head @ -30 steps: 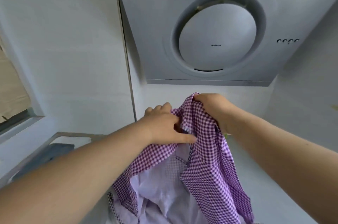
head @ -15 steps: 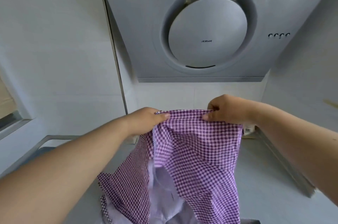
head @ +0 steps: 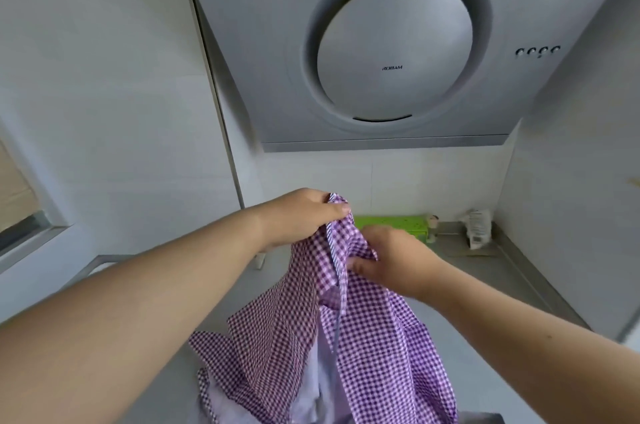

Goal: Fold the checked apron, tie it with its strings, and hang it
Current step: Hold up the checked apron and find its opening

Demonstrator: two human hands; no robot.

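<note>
Apron point(head: 363, 337) now hangs bunched from your left hand point(head: 301, 215), which pinches the gathered top edge high above the counter point(head: 485, 285); half a second ago that edge was stretched flat between both hands, so the two corners appear to have been brought together in a first lengthwise fold. Your right hand point(head: 391, 261) has dropped lower and grips the cloth just beneath the left, fingers curled into it. Judged early in the task: the lower part is loose, strings not visible, tying and hanging both remain.
</note>
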